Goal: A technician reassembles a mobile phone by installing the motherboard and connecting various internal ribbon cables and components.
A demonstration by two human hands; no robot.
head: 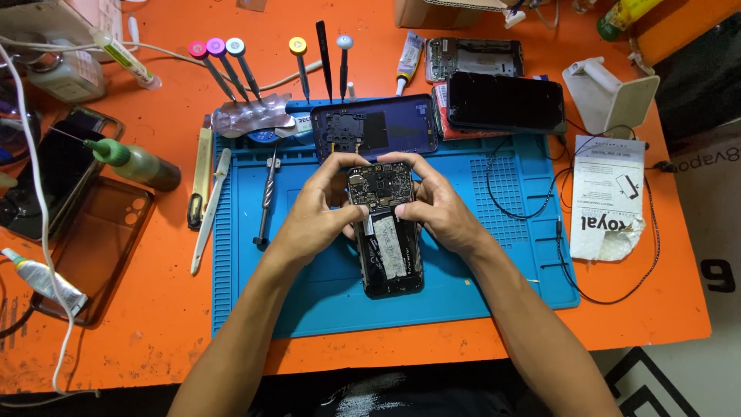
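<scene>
Both hands, left hand (320,208) and right hand (436,205), are pinching the opened smartphone (386,235) at mid-mat on the blue repair mat (494,255), fingertips closed around its upper edges; the exposed circuit board (378,185) looks light, rigid, fragile, best held by the frame sides.

Blue work mat (478,255) sits mid-counter (154,340), orange all round it. Just past the mat's far edge, a row of screwdrivers (231,66) with coloured caps stands in line. On the mat's far strip lies a dark phone back cover (378,127); to its right another black phone (505,102). Left of the mat, a green-tipped bottle (135,162) and a clear phone case (104,247). Right of the mat, a white paper packet (608,197) ringed by a thin black cable (610,286).
</scene>
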